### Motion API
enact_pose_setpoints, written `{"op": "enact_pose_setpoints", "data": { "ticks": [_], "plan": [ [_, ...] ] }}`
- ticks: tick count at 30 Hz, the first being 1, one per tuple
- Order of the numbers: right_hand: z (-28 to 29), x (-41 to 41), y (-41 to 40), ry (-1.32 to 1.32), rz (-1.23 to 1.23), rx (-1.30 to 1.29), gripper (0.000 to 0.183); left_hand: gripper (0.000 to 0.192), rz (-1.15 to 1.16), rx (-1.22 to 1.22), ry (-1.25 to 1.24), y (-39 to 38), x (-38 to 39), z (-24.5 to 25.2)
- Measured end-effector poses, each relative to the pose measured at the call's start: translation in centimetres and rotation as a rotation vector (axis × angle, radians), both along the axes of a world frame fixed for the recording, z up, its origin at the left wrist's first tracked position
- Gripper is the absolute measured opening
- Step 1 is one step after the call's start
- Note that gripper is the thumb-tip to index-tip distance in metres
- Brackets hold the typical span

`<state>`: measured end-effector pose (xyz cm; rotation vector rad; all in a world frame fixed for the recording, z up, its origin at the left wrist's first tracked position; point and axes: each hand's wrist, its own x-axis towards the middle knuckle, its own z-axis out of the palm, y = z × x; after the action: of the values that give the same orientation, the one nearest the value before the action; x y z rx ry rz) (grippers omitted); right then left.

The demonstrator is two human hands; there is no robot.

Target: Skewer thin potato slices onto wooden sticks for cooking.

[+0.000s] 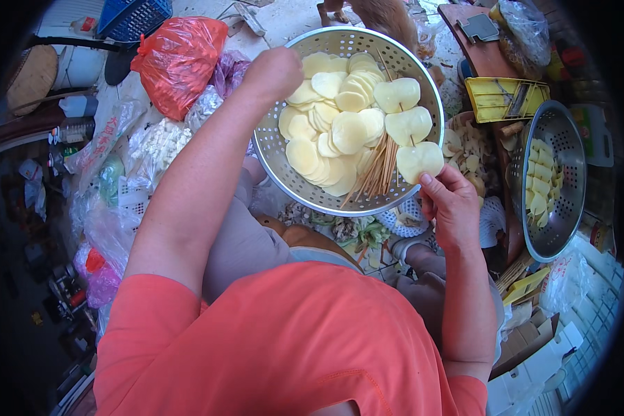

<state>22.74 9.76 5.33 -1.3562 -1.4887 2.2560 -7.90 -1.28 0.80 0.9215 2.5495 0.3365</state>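
Note:
A perforated metal colander [426,93] before me holds a pile of thin, pale slices [349,132], probably potato. A bundle of bamboo skewers [379,169] lies in it on the right. Three slices are threaded apart along one skewer [382,63] by the right rim. My right hand [450,203] pinches the lower edge of the bottom threaded slice [420,160] between thumb and fingers. Over the upper left rim, my left hand [275,73] is curled, its back to me; its fingertips are hidden, so I cannot see whether it holds anything.
At right, a second colander [569,140] holds several loaded skewers [541,179], near a yellow slicer [507,99]. Peelings [470,145] lie between the colanders. A red plastic bag [182,62] and a bag of white pieces [158,145] stand left. A brown-furred animal [385,18] is beyond the rim.

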Motion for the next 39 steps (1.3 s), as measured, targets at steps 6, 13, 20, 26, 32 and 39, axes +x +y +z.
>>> {"op": "enact_pose_setpoints", "data": {
  "ticks": [6, 13, 20, 26, 32, 39],
  "plan": [
    [0.2, 0.0, -0.1, -0.007, 0.003, 0.018, 0.016, 0.028, -0.267, -0.189, -0.004, -0.6, 1.7, -2.6],
    [0.2, 0.0, -0.1, -0.006, 0.021, 0.000, 0.017, 0.025, -0.295, -0.320, 0.028, -0.1, 1.4, -2.2],
    [0.4, 0.1, -0.6, -0.020, 0.114, -0.044, 0.013, 0.022, 0.068, 0.100, -0.234, 0.7, 1.0, 1.3],
    [0.5, 0.0, -0.9, -0.014, 0.187, -0.082, 0.011, 0.029, 0.560, 0.781, -0.950, 1.4, 2.5, 2.7],
    [0.6, -0.1, -1.0, -0.005, 0.176, -0.084, 0.011, 0.027, 0.603, 0.938, -1.032, 1.5, 2.2, 1.9],
    [0.4, -0.1, -0.8, -0.011, 0.167, -0.118, 0.011, 0.022, 0.245, 0.963, -0.755, 1.6, 2.9, 1.5]
  ]
}}
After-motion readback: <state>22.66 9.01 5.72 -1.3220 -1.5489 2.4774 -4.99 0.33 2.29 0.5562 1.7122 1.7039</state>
